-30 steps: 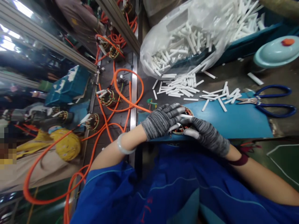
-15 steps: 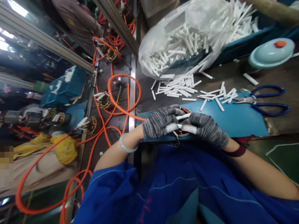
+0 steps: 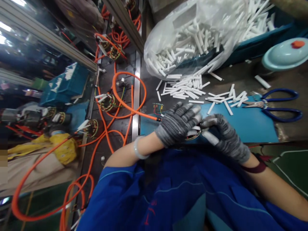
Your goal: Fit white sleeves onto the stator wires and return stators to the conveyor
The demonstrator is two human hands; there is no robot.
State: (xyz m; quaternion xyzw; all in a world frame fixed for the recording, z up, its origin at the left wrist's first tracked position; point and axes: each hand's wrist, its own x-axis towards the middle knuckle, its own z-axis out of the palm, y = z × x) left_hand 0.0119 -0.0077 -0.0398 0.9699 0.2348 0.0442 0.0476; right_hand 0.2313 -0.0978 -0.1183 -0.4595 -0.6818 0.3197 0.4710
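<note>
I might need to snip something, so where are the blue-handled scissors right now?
The blue-handled scissors lie on the right side of the head view, blades over the blue mat, just right of the loose white tubes.

Wire ring (image 3: 192, 137) sitting at the mat's (image 3: 250, 130) near edge, scissors (image 3: 264, 103) straddling the mat's right end, tubes (image 3: 186, 87) lying behind and partly on the mat, tube-filled bag (image 3: 214, 14) resting farther behind, cable (image 3: 145, 91) looping left of the mat.

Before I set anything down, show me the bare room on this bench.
Free: the blue mat between right hand and scissors; dark bench between the bin and small tube cluster. Crowded: the tube pile by the bag; the coil under the left hand.
</note>
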